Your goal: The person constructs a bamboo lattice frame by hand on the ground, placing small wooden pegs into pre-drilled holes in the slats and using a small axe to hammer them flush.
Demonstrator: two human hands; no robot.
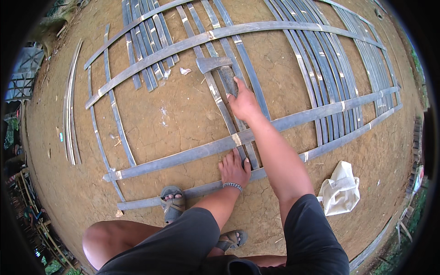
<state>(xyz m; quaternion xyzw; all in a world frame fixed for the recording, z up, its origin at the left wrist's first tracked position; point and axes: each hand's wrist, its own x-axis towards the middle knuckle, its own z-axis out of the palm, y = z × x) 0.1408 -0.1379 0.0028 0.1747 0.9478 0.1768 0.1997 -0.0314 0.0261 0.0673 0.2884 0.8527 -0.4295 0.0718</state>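
Observation:
In my right hand is the wooden handle of a hatchet, its dark metal head turned to the left over the upright slats. My left hand, a chain bracelet at its wrist, grips the near end of a bamboo slat. Its fingertips reach the lower edge of a long crosswise bamboo strip, and its thumb lies to the right. The strip crosses over the upright slats. Another long strip runs nearer to my feet, partly behind my left hand.
Rows of bamboo slats fill the lattice's right side, with a shorter group at the far left. Loose thin strips lie on the dirt. A white bag rests at the near right. My sandalled foot touches the near strip.

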